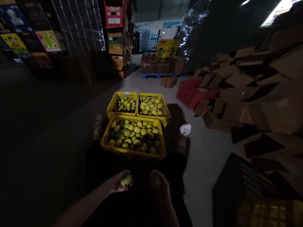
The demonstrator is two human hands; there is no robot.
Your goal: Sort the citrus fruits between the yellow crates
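My left hand is closed around a yellow-green fruit, which faces up. To its right, my right hand curls round another fruit, dim and partly covered by the fingers. Both hands are over my dark-clothed lap, apart from each other. Just beyond them lies a large yellow crate full of green and yellow fruits. Behind it, side by side, stand two smaller yellow crates, the left one and the right one, both holding similar fruits.
My feet in white shoes flank the crates. On the right are a red crate and a heap of cardboard boxes. A dark crate is at lower right. Stacked boxes and a blue pallet stand behind.
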